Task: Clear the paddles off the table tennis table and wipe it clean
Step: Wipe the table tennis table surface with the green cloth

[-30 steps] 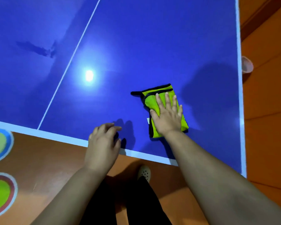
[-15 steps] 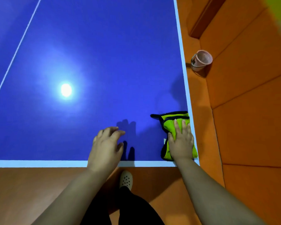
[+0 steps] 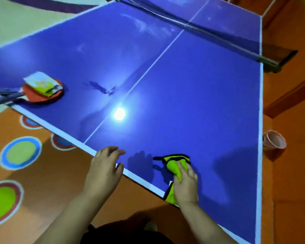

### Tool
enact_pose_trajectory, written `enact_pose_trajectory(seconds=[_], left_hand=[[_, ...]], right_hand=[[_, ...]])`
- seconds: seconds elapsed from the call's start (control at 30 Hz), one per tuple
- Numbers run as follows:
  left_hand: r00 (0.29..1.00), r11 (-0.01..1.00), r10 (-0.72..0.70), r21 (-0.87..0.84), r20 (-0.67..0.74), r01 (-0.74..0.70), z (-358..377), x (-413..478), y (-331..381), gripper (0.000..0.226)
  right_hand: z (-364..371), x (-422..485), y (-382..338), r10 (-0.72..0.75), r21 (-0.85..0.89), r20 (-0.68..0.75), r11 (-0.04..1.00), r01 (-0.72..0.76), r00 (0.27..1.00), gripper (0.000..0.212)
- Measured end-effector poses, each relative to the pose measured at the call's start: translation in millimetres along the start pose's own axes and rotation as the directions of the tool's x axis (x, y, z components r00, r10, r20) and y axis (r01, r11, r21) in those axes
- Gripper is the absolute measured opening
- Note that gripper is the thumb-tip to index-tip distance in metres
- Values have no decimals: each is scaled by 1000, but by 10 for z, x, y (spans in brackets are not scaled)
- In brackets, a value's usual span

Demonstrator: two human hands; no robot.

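Two hands in view; right hand [image 3: 185,184] clenched round one yellow-green cloth [image 3: 173,166], bunched at near table edge, lower corner hanging over edge; left hand [image 3: 104,171] loosely curled, grasping nothing, at same edge; one pink cup [image 3: 275,141] on floor right of one blue table [image 3: 201,103]; one dark smudge [image 3: 102,88] mid-surface; red paddles [image 3: 40,97] at left edge, seemingly two stacked, too blurred for firm count; one yellow-white packet [image 3: 42,84] atop them; one net [image 3: 201,30] farthest.
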State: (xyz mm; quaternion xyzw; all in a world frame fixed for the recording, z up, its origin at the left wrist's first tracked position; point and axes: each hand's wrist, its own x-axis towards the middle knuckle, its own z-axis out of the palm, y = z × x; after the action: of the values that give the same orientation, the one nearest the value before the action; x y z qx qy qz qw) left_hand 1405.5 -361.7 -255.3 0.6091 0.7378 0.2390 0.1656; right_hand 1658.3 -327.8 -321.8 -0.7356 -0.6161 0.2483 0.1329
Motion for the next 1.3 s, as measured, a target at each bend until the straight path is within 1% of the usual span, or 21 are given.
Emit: enact_pose_trajectory(seconds=[0.1, 0.23, 0.3, 0.4, 0.5, 0.63, 0.7, 0.8, 0.97, 1.07, 1.13, 1.2, 1.3], left_hand=[[992, 997, -74, 12, -101, 76, -497, -145, -580, 33], [953, 980, -190, 20, -235, 200, -1214, -396, -1478, 40], [918, 963, -254, 13, -303, 271, -1585, -513, -1896, 41], [863, 929, -337, 18, -376, 370, -2103, -672, -2401, 35], [812, 895, -413, -18, -412, 446, -2463, -758, -2840, 37], [768, 862, -478, -61, -426, 503, -2699, -721, -3346, 31], [755, 846, -514, -93, -408, 525, -2772, -607, -3569, 35], [758, 840, -530, -114, -379, 530, -2950, -295, -3904, 34], [763, 852, -508, -101, -400, 514, -3485, 436, -4631, 33], [776, 854, -496, -59, -391, 516, -3876, 886, -5066, 35], [775, 856, -485, -42, -405, 515, -4137, 1159, -5303, 35], [771, 849, -492, -27, -404, 527, -4348, 1393, -5553, 35], [769, 843, -502, -25, -395, 537, -4558, 1687, -5917, 35]], right_hand=[[312, -24, -1032, -242, 58, 65, 969, 239, 968, 55], [759, -234, -2335, -468, 149, 114, 880, 451, 876, 54], [1006, -381, -2893, -535, 209, 124, 837, 505, 836, 55], [1359, -625, -3596, -583, 319, 165, 795, 517, 795, 54], [1674, -781, -4146, -639, 349, 197, 755, 556, 744, 53], [2006, -791, -4722, -645, 348, 222, 753, 559, 731, 50], [2170, -715, -5005, -651, 361, 215, 746, 560, 728, 49], [2443, -511, -5491, -643, 391, 202, 745, 541, 739, 47], [3019, -95, -6457, -639, 429, 190, 737, 523, 745, 45], [3323, 170, -7097, -606, 425, 214, 764, 486, 766, 45], [3494, 343, -7472, -604, 431, 226, 765, 477, 764, 45], [3657, 512, -7802, -563, 409, 244, 798, 442, 790, 46], [3864, 693, -8083, -496, 377, 243, 840, 390, 834, 45]])
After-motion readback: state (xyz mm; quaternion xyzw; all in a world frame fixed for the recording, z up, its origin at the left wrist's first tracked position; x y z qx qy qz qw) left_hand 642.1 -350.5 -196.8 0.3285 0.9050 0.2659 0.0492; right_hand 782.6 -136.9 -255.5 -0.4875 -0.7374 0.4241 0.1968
